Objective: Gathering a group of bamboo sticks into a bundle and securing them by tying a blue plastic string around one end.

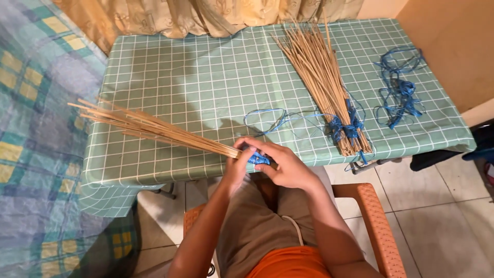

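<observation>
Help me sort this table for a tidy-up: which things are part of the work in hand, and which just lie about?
In hand:
- stick bundle, held at its end by the left hand
- blue string at that end, under the right hand

Lying about:
- tied stick bundle
- loose blue string
- checked tablecloth
- orange chair

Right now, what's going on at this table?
A seated person holds one end of a bundle of thin sticks at the table's near edge. The left hand clasps the sticks while the right hand works a blue string around that end. A second bundle, already bound with blue string, lies farther right, with loose blue string beside it.
</observation>
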